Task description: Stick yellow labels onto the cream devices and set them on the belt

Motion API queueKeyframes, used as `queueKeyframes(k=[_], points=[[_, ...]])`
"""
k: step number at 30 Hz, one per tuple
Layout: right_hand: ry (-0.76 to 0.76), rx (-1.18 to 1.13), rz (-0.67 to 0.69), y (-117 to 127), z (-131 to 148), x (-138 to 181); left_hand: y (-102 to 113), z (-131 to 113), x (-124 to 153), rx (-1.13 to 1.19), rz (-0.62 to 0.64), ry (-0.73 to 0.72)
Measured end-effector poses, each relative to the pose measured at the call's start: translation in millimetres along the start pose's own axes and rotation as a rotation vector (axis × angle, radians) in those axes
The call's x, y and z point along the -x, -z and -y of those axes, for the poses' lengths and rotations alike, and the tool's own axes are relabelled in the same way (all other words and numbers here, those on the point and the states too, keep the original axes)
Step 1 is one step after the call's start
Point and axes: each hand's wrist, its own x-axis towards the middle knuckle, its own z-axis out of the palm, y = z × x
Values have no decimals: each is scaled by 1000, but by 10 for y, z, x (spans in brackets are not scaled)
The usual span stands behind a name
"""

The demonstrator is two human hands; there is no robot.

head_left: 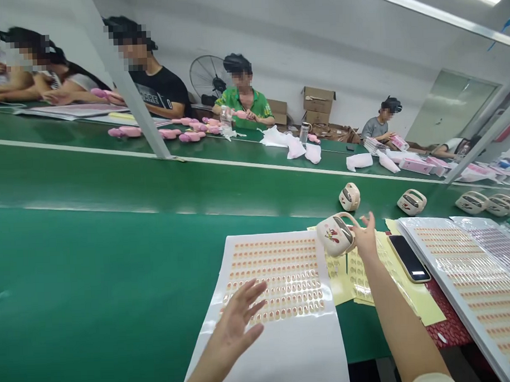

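My right hand [365,237] holds a cream handled case [335,234] with a red flower print, lifted above the green bench. My left hand [238,317] hovers with fingers spread over a white sticker sheet [279,301] that carries rows of small orange stickers. It holds nothing. More cream cases lie on the green belt beyond: one case [349,196] just behind my right hand, another case [411,201] further right.
A black phone [408,258] lies on yellow sheets to the right, beside stacked sticker sheets [471,272]. Several more cream cases [489,203] queue at far right. Across the belt, several people work with pink items [190,135]. A slanted metal post [126,84] crosses the view.
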Motion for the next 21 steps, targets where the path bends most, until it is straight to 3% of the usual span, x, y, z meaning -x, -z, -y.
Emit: queueKeyframes(k=[2, 4, 9, 12, 15, 18, 21], points=[[-207, -220, 186, -89, 63, 271, -211, 46, -94, 156, 117, -1], [-296, -368, 352, -207, 92, 571, -398, 110, -185, 325, 155, 1], [-205, -375, 485, -366, 32, 1046, -587, 246, -319, 690, 162, 68], [-66, -326, 392, -271, 27, 1038, -557, 191, -369, 825, 43, 157], [-10, -404, 298, -134, 85, 1006, -569, 20, -442, 896, -175, 278], [-73, -459, 334, -90, 134, 1113, -654, -149, -528, 856, -345, 316], [-182, -435, 435, -159, 132, 1318, -742, -204, -588, 800, -386, 307]])
